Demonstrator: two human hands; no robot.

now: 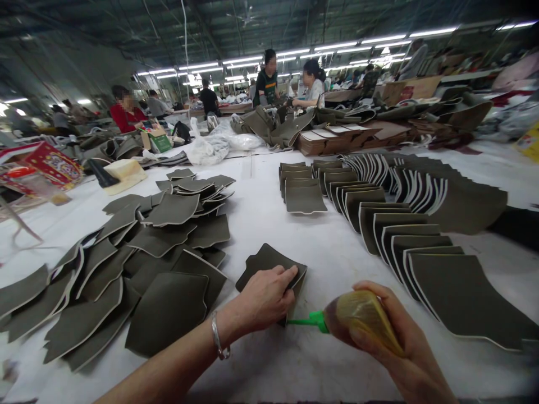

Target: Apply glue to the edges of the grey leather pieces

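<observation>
A dark olive panel [263,262], like leather with a pale edge, lies on the white tabletop under my left hand [266,297]. The fingers of that hand are closed over its right side, with the index finger stretched along the top, and an edge there is lifted or folded. My right hand [398,331] is wrapped round a squeeze bottle [357,320] of amber liquid, tilted on its side. Its green nozzle [309,321] points left, with the thin tip at the panel's near right edge. Whether liquid is coming out cannot be made out.
Loose olive panels [168,303] are heaped to the left. Rows of overlapping panels [404,241] fan out on the right. Farther back are clear plastic bags [210,143], a stack of brown pieces [337,140] and a red patterned box [46,163]. Several people work beyond the table.
</observation>
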